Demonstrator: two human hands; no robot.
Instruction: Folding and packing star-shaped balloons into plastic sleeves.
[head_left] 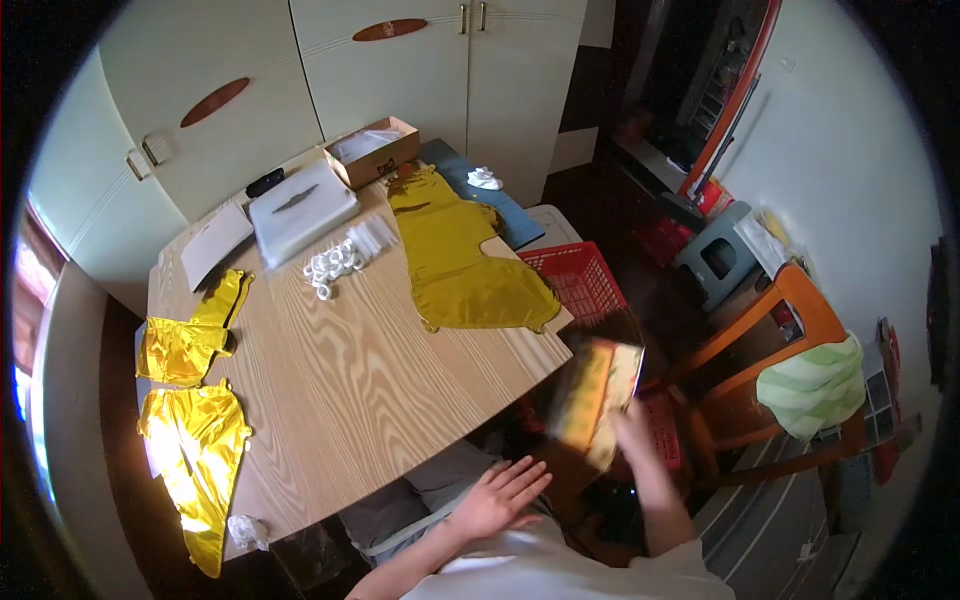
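My right hand (632, 432) grips a flat orange and yellow printed packet (588, 395) off the table's near right corner; motion blurs it, and its exact kind is unclear. Over my lap, my left hand (502, 497) has its fingers stretched out and holds nothing. A large flat gold foil balloon (455, 265) lies on the right part of the wooden table (350, 390). More gold foil pieces, one folded (185, 350) and one long and shiny (200, 450), lie along the left edge, partly over it.
Small white rolls (330, 265) and clear tubes (372, 235) sit mid-table. Behind them are a stack of clear bags (303, 210) and a cardboard box (375, 160). A red basket (580, 270) stands beside the table. A wooden chair (800, 310) is at the right.
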